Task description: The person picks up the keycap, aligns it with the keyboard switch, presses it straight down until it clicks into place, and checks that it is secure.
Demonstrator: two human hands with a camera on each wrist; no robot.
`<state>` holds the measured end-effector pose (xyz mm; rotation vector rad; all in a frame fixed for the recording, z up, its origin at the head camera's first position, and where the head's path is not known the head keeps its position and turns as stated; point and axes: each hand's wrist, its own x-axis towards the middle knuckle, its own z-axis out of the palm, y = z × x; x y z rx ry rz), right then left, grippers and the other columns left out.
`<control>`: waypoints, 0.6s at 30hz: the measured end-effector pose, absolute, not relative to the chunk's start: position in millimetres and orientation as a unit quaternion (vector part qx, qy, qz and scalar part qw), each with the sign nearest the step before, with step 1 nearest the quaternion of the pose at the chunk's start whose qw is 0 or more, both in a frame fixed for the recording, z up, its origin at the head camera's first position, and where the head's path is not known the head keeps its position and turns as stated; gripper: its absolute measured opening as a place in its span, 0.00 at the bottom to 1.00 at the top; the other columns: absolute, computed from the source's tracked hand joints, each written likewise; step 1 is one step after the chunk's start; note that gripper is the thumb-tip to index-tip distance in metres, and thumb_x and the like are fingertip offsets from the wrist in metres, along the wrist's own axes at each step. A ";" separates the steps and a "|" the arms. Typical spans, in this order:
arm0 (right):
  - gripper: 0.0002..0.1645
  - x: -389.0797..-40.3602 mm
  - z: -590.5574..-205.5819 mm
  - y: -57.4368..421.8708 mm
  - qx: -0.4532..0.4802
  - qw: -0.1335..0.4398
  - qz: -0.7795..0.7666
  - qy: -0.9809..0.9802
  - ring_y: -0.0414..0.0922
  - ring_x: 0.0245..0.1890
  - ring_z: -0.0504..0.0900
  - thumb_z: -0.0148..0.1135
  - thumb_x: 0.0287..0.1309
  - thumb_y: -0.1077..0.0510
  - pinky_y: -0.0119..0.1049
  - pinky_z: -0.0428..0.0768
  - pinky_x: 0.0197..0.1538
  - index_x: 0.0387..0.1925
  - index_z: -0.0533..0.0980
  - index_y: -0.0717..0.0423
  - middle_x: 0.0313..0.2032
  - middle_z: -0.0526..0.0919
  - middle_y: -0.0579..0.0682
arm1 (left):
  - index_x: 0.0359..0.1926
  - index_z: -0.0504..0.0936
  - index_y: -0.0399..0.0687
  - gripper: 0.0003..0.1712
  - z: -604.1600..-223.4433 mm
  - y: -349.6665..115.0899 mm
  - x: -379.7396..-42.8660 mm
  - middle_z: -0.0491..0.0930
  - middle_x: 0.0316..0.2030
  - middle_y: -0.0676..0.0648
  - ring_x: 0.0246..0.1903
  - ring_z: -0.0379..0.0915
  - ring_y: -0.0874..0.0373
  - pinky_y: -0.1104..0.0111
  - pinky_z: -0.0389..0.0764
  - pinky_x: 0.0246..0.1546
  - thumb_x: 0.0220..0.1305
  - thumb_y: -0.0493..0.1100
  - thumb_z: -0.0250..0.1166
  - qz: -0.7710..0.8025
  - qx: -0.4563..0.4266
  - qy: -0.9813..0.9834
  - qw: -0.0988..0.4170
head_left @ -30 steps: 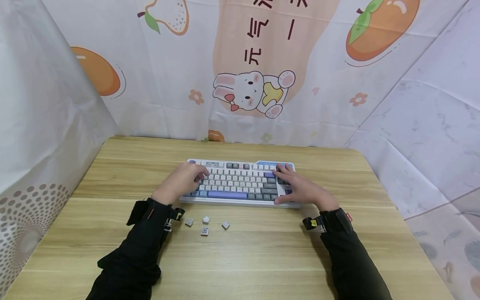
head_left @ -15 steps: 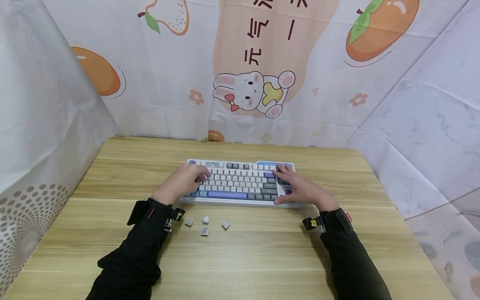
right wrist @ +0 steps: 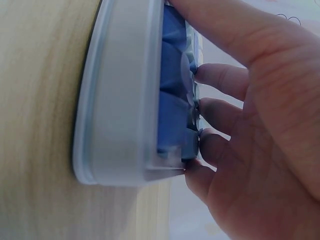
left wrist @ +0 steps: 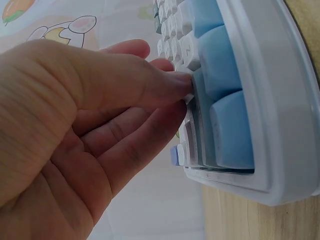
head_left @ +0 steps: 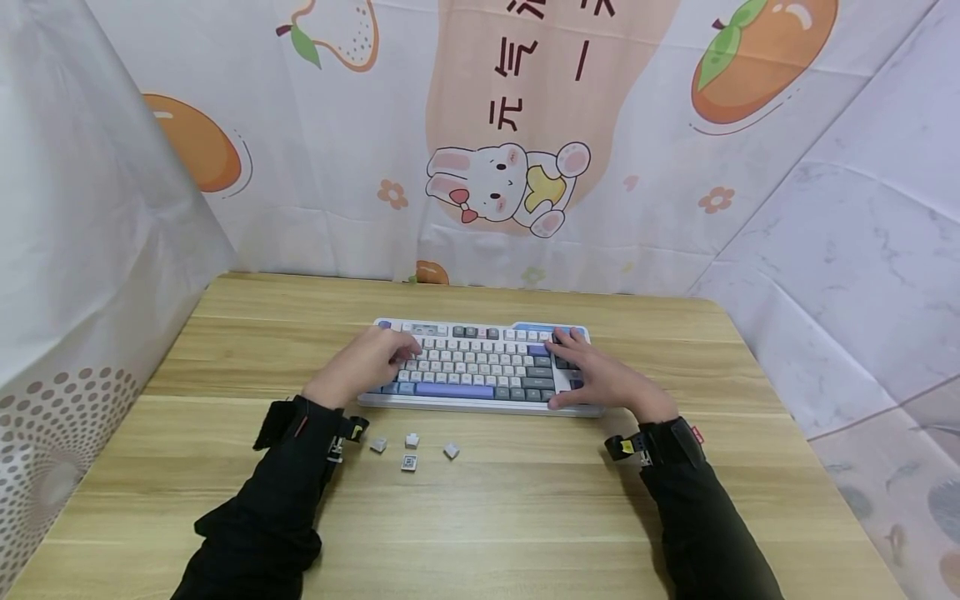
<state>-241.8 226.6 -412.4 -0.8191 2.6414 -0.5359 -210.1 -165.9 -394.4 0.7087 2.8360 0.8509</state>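
A keyboard [head_left: 465,404] with white, grey, blue and purple keys lies on the table. My left hand [head_left: 363,362] is over its left end. In the left wrist view, the thumb and a finger of my left hand [left wrist: 125,95] meet around a small white keycap [left wrist: 189,98] among the keys, mostly covered by the fingertips. On the right end rests my right hand [head_left: 611,379], fingers spread over the keys and thumb at the front edge. The right wrist view has the fingertips of my right hand [right wrist: 260,110] touching the key tops. Several loose keycaps [head_left: 408,462] lie in front of the keyboard.
The wooden table [head_left: 480,533] reaches back to a printed curtain [head_left: 330,183] with fruit and a rabbit. More hanging cloth closes in the left and right sides. Black sleeves [head_left: 262,500] and wrist straps cover both forearms.
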 end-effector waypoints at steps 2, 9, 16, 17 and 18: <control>0.64 -241.9 -412.7 226.5 -0.287 0.161 -0.188 0.925 0.62 0.78 0.36 0.77 0.47 0.34 0.63 0.51 0.73 0.78 0.58 0.55 0.80 0.44 0.57 | 0.48 0.87 0.38 0.15 -395.3 -166.5 -210.4 0.86 0.43 0.43 0.44 0.82 0.53 0.58 0.83 0.49 0.63 0.24 0.63 0.280 0.234 0.930 0.046; 0.64 -242.2 -413.0 226.8 -0.290 0.161 -0.191 0.924 0.61 0.78 0.35 0.77 0.47 0.34 0.63 0.51 0.73 0.78 0.58 0.55 0.80 0.44 0.58 | 0.49 0.87 0.39 0.14 -395.4 -167.9 -210.1 0.86 0.43 0.43 0.44 0.81 0.53 0.57 0.82 0.49 0.66 0.27 0.64 0.276 0.222 0.934 0.042; 0.64 -242.8 -413.9 227.5 -0.290 0.162 -0.192 0.923 0.61 0.78 0.35 0.77 0.47 0.34 0.63 0.51 0.74 0.78 0.58 0.55 0.80 0.45 0.58 | 0.49 0.88 0.37 0.12 -392.1 -169.0 -207.0 0.86 0.44 0.42 0.45 0.81 0.52 0.56 0.82 0.51 0.64 0.29 0.68 0.261 0.185 0.946 0.050; 0.64 -242.9 -413.8 227.4 -0.290 0.163 -0.192 0.923 0.61 0.78 0.35 0.77 0.47 0.34 0.63 0.51 0.74 0.78 0.58 0.55 0.80 0.44 0.58 | 0.48 0.88 0.37 0.12 -391.7 -169.5 -206.7 0.86 0.44 0.42 0.45 0.81 0.52 0.56 0.82 0.51 0.64 0.30 0.68 0.260 0.184 0.946 0.051; 0.64 -242.9 -413.7 227.3 -0.290 0.164 -0.192 0.923 0.61 0.78 0.35 0.77 0.47 0.34 0.63 0.51 0.74 0.78 0.58 0.55 0.80 0.44 0.58 | 0.48 0.88 0.37 0.12 -391.2 -170.0 -206.5 0.86 0.44 0.42 0.45 0.81 0.52 0.55 0.82 0.51 0.64 0.30 0.68 0.259 0.184 0.947 0.052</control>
